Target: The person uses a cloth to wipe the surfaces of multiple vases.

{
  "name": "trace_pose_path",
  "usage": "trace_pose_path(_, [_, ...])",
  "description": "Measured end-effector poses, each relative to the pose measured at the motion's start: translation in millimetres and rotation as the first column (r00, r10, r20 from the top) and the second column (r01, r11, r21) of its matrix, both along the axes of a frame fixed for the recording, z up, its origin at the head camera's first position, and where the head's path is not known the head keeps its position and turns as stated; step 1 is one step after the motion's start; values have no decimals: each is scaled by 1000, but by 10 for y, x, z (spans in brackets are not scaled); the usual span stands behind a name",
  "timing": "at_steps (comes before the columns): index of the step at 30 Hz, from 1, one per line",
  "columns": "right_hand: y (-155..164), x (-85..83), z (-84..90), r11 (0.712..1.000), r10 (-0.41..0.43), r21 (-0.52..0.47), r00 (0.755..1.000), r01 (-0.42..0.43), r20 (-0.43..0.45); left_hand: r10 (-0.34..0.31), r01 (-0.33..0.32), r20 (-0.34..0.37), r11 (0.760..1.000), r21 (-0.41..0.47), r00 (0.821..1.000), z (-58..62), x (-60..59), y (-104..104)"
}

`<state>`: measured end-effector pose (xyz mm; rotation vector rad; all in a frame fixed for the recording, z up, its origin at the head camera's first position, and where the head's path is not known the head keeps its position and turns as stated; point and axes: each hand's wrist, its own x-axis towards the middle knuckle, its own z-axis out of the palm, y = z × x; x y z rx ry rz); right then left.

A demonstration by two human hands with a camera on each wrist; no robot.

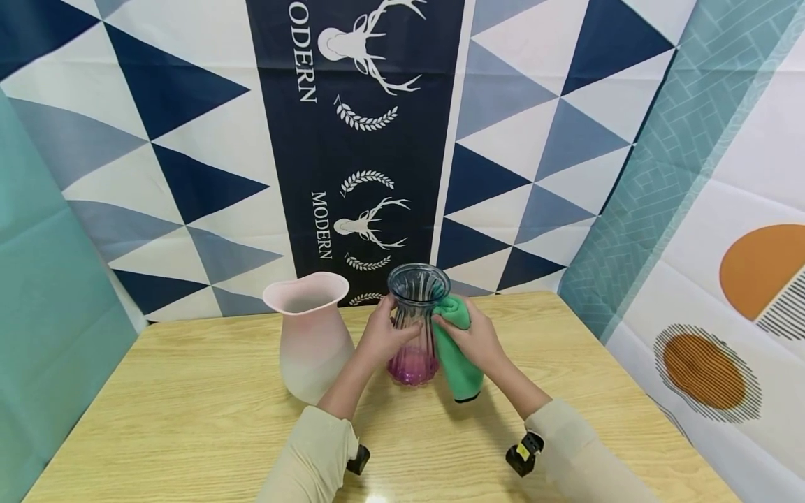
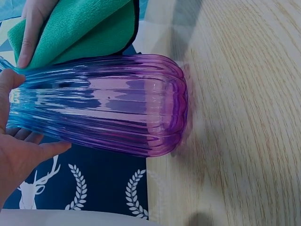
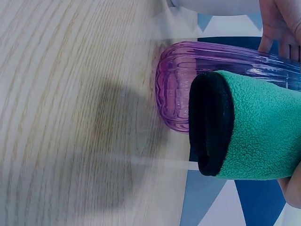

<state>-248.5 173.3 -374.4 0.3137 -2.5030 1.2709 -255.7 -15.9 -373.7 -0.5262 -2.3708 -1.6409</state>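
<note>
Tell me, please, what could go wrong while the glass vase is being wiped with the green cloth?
The ribbed glass vase is tall and narrow, and only the left hand steadies it; a firm push from the green cloth in the right hand might tip it. The pink vase stands close on the left, so a tilt or slip could knock the two together. The smooth glass might also slide on the wooden table.

2 beige long sleeves (image 1: pixel 314 447), black wrist cameras (image 1: pixel 524 453), bare hands
</note>
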Motion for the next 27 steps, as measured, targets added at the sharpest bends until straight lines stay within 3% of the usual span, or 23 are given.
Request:
trace_pose_path(15, [71, 28, -159, 992, 17, 128, 999, -21, 35, -3, 3, 13, 1000, -6, 1000, -7, -1, 6])
trace_pose_path(27, [139, 35, -299, 961, 22, 273, 999, -33, 45, -2, 2, 17, 1000, 2, 1000, -7, -4, 2])
